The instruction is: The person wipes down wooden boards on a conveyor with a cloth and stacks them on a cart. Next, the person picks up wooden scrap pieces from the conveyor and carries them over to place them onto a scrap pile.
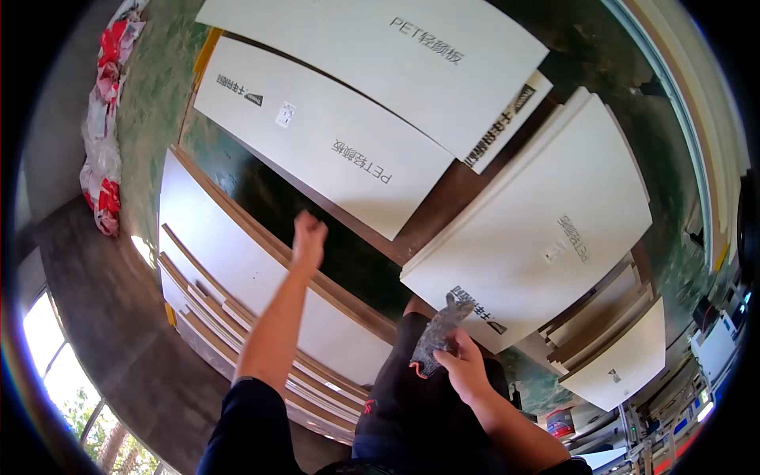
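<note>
My left hand (309, 236) is stretched forward, its fingers curled into a fist, with nothing showing in it. It is over the dark gap between the stacked white boards (237, 245) on the left and a long white board (317, 134) ahead. My right hand (465, 366) is closed around a limp grey knitted work glove (440, 336) with an orange cuff edge. The glove hangs over my legs, in front of the near edge of a stack of white panels (538, 229).
A large white board (380, 47) with printed lettering lies at the top. Narrow board strips (229, 313) rest on the left stack. More panels (625, 356) stand at the right. Red and white plastic wrapping (103, 158) lies along the left wall. A bucket (560, 422) stands at lower right.
</note>
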The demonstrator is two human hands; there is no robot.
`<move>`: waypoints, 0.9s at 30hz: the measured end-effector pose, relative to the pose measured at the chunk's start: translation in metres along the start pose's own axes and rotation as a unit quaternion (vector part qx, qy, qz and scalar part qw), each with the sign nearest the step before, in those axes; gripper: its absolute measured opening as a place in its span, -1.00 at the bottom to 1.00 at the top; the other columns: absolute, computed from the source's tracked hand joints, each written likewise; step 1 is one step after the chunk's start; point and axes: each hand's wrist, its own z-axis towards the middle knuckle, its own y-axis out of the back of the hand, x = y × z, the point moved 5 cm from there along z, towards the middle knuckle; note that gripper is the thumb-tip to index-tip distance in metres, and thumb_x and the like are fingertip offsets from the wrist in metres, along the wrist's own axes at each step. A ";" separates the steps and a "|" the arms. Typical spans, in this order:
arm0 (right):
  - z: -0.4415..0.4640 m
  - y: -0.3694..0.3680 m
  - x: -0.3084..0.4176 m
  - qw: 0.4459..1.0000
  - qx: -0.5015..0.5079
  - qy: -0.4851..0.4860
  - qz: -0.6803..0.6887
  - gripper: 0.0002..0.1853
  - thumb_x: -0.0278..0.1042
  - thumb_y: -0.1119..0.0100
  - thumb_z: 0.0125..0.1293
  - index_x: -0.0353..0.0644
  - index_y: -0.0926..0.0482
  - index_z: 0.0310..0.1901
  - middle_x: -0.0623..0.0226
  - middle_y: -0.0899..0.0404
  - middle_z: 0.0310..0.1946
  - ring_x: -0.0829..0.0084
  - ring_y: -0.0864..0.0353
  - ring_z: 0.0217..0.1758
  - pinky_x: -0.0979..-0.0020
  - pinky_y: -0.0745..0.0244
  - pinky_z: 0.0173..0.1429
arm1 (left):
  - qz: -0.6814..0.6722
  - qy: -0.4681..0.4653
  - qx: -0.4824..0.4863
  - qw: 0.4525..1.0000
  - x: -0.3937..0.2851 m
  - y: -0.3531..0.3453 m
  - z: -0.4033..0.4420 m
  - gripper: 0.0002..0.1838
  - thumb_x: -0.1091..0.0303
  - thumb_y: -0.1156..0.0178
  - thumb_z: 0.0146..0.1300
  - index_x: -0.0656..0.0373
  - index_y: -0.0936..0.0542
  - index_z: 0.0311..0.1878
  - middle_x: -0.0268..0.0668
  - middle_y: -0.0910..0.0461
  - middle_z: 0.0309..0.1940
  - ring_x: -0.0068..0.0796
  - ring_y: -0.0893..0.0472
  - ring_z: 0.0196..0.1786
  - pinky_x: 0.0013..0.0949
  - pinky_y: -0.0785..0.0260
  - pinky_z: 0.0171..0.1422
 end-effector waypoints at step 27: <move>-0.383 0.500 -0.250 0.865 -0.434 -0.015 -0.252 -0.80 -0.48 -0.18 -0.09 -0.25 -0.50 -0.35 0.16 -0.57 -0.51 0.35 -0.61 -0.39 0.40 -0.52 -0.31 | 0.053 0.010 0.287 0.957 -0.152 -0.091 -0.447 -0.71 0.18 -0.02 0.33 0.11 -0.47 0.01 -0.23 -0.62 -0.22 -0.43 -0.61 -0.30 -0.35 -0.41 -0.27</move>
